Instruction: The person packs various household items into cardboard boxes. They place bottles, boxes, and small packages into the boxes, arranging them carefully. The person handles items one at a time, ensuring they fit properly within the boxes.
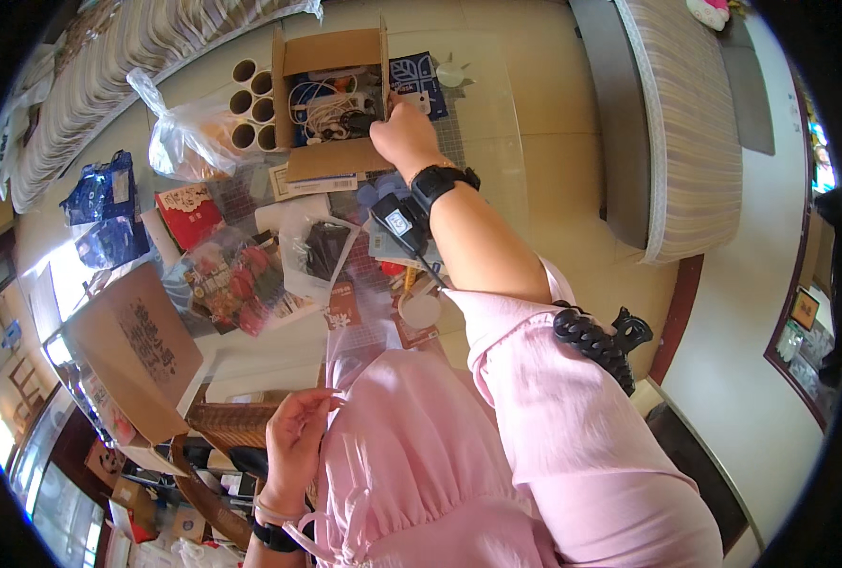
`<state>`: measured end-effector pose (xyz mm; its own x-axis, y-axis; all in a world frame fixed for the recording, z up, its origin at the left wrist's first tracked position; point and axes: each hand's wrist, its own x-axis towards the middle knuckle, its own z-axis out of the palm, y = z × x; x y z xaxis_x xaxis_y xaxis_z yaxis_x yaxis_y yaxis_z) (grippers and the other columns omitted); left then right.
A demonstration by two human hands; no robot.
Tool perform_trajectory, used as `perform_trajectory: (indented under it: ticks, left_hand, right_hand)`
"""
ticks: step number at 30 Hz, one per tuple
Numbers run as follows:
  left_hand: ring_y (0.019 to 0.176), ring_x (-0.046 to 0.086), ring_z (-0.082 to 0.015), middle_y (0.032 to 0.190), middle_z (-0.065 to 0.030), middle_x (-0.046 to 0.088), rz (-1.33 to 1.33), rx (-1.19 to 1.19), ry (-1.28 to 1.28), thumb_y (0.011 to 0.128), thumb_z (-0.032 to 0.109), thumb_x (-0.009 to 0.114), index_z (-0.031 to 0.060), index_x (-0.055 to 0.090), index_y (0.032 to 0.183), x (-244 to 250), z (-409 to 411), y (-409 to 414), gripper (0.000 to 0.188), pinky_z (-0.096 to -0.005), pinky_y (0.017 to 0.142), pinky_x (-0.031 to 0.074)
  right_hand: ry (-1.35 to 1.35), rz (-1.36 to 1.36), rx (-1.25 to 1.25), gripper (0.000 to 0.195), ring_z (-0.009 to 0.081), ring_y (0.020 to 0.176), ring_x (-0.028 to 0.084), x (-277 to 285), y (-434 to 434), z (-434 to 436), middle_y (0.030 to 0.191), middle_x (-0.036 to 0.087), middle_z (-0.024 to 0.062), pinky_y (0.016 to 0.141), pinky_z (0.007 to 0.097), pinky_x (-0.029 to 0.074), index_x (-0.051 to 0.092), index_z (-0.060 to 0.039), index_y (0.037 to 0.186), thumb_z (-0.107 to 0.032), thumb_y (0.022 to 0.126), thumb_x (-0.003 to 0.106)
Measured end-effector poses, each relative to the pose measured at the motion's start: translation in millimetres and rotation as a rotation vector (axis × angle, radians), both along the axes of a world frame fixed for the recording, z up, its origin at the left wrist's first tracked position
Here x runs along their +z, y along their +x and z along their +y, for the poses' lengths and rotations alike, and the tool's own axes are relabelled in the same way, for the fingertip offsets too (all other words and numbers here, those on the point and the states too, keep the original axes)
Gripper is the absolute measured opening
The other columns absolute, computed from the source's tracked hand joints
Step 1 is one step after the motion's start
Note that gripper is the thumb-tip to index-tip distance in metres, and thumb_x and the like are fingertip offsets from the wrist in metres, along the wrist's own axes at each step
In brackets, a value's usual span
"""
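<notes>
An uncovered cardboard box [336, 157] stands at the far side of the table, holding a tangle of white cables [321, 110] and a black plug-like object [356, 123]. My right hand [408, 135] grips the box's right wall near its front corner, with the thumb side close to the black object. The fingers beyond the wall are partly hidden. Low in the view, my left hand [297, 433] rests by my lap with loosely bent fingers, nothing seen in it. Beside my right wrist is a black device [397, 221] with a label and a cable running toward my sleeve.
Cardboard tubes [242, 103] and a knotted plastic bag [190, 138] stand left of the box. A blue packet [421, 78] lies right of it. Nearer me are a white bag [318, 248], a red packet [188, 213] and wrapped red flowers [250, 284]. A larger carton [133, 355] stands at left.
</notes>
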<state>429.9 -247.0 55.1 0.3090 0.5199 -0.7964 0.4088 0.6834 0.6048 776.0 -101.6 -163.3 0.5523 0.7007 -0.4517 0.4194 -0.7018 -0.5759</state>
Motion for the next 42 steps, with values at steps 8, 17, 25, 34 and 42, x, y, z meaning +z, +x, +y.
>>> perform_trajectory:
  ticks: [8,17,25,34,42]
  left_hand:
    - [0.092,0.064,-0.0086,0.105,-0.0053,0.072,-0.018,0.129,-0.026,0.106,0.004,0.057,-0.0029,0.065,0.121,-7,15,-7,0.019,-0.0216,0.083,0.049]
    - [0.1,0.066,-0.0127,0.107,-0.0096,0.072,-0.061,0.136,-0.006,0.106,0.004,0.057,-0.0043,0.065,0.12,-15,20,-39,0.019,-0.0255,0.094,0.049]
    - [0.103,0.068,-0.0141,0.107,-0.01,0.073,-0.081,0.111,0.011,0.105,0.004,0.058,-0.0049,0.064,0.119,-12,25,-31,0.018,-0.0261,0.094,0.051]
    - [0.103,0.068,-0.0148,0.108,-0.0093,0.072,-0.053,0.018,0.002,0.105,0.005,0.058,-0.0036,0.065,0.119,-28,23,-32,0.018,-0.0276,0.094,0.052]
    - [0.101,0.068,-0.0129,0.107,-0.0089,0.072,-0.04,0.007,-0.015,0.104,0.003,0.059,-0.0043,0.066,0.118,-35,21,-13,0.017,-0.0258,0.092,0.052]
  right_hand:
    - [0.229,0.194,-0.51,0.049,0.0382,0.08,0.071,-9,-19,-19,0.09,0.073,0.0246,0.069,0.0473,0.053,0.07,0.0061,0.108,-0.042,0.101,0.066]
    - [0.419,0.689,-0.649,0.068,0.0215,0.103,0.063,21,11,-40,0.145,0.056,0.018,0.088,0.0362,0.056,0.054,0.0052,0.143,-0.039,0.096,0.076]
    - [0.599,0.659,-0.795,0.054,0.024,0.11,0.062,65,91,-158,0.136,0.06,0.0104,0.101,0.0369,0.052,0.051,-0.0003,0.149,-0.025,0.104,0.066]
    - [0.452,0.49,-0.85,0.053,0.024,0.114,0.064,27,166,-223,0.139,0.061,0.0095,0.091,0.0348,0.054,0.061,-0.0028,0.141,-0.028,0.097,0.076]
    - [0.268,0.496,-0.901,0.074,0.0371,0.139,0.05,-17,164,-223,0.15,0.052,0.0187,0.114,0.0481,0.042,0.048,0.006,0.147,-0.034,0.093,0.08]
